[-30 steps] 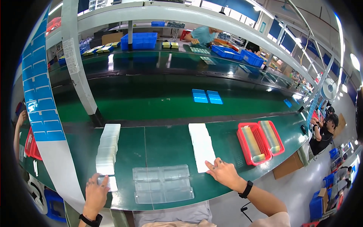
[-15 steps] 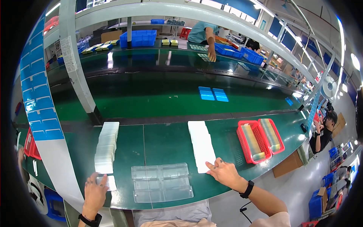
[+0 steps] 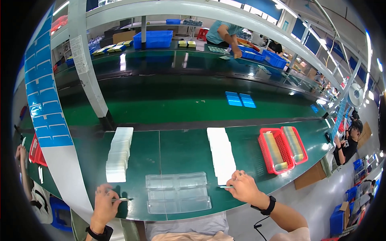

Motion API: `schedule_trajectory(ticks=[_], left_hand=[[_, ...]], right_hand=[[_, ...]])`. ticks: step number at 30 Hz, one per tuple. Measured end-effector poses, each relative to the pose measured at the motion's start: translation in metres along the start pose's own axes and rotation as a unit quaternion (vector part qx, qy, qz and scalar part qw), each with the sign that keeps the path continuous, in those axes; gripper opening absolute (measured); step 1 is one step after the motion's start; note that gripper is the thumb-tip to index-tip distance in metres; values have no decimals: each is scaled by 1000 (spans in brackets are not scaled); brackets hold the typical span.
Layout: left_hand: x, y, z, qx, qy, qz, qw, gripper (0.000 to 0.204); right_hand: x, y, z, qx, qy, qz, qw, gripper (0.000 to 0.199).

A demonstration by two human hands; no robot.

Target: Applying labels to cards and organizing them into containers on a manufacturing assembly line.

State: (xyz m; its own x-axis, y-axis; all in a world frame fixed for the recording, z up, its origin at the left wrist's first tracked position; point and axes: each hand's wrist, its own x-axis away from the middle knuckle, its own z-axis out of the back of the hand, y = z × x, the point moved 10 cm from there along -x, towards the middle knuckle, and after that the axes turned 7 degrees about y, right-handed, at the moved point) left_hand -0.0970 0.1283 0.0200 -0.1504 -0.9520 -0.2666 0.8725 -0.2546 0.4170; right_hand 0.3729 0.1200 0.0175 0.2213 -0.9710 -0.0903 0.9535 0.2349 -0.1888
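My left hand (image 3: pixel 105 203) is closed in a pinch on a thin white card (image 3: pixel 121 199), seen almost edge-on just above the green bench. Beyond it lies a fanned row of white cards (image 3: pixel 119 154). My right hand (image 3: pixel 244 188) pinches another thin card (image 3: pixel 226 186), also nearly edge-on, at the near end of a second fanned white row (image 3: pixel 221 154). Between the hands, a clear plastic tray (image 3: pixel 179 193) with shallow moulded compartments rests flat on the bench, touched by neither hand.
Two red baskets (image 3: pixel 277 170) with stacked yellowish pieces stand at the right. A strip with blue film (image 3: pixel 50 120) hangs at the left beside a grey post (image 3: pixel 90 80). Blue sheets (image 3: pixel 240 99) lie on the green conveyor, and a co-worker (image 3: pixel 225 34) works across it.
Both hands have lifted a card from its flat position and tilted it on edge. The blue sheets and everything else have shifted rightward in view. The co-worker's arm has moved.
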Motion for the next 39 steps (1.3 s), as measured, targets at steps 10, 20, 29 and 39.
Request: schedule_trajectory(ticks=[10,20,29,39], left_hand=[[16,-15,-33,580,-38,360,729,15],[-12,63,-85,477,-173,220,833,28],[-31,137,-79,108,-109,-82,985,20],[-33,129,-60,116,-23,-119,986,15]], right_hand=[[23,1,-41,-719,-120,-338,595,29],[-16,-56,-36,-465,-62,-139,872,19],[-18,-141,-19,-162,88,138,973,30],[-17,-101,-7,-264,142,15,954,21]])
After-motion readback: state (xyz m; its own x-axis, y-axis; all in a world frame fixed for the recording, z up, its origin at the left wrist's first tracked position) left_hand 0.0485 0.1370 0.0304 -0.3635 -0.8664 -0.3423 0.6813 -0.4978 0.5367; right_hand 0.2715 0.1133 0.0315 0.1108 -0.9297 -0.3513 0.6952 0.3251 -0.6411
